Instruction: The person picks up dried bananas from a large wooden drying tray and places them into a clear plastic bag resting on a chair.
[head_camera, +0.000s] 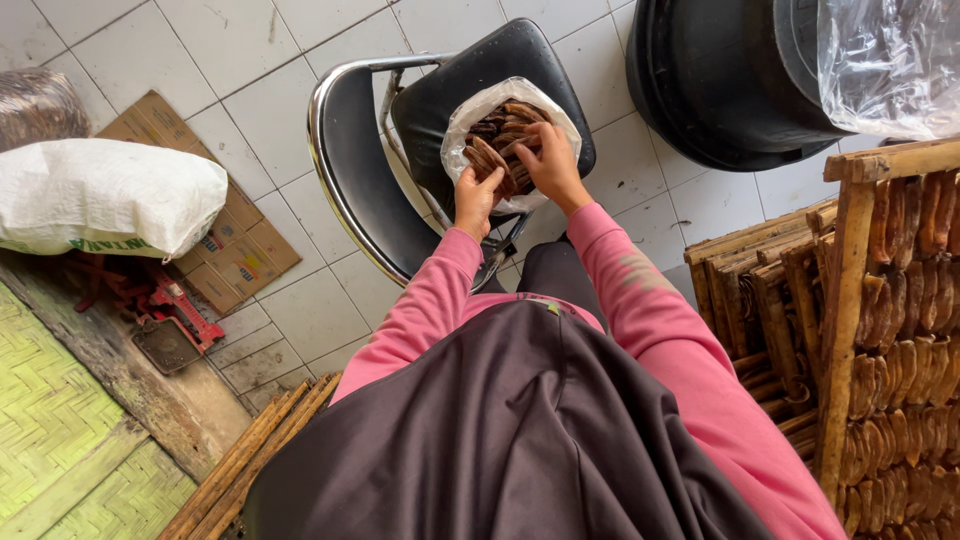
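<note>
- Two hands are working at a clear plastic bag (470, 120) of dark dried brown strips (505, 125), which is sitting on the seat of a black chair with a chrome frame (345, 150).
- I am seeing the left hand (476, 198) gripping the bag's near rim, fingers curled and pressed together on the plastic.
- I am watching the right hand (548, 160) reaching into the bag's mouth, fingers bent down among the strips; whether they are pinching one, I cannot tell.
- Pink sleeves (640, 300) are stretching forward over a dark apron (500, 430).
- Wooden racks (880, 330) of similar strips are standing at my right, a white sack (100, 195) lying at left.
</note>
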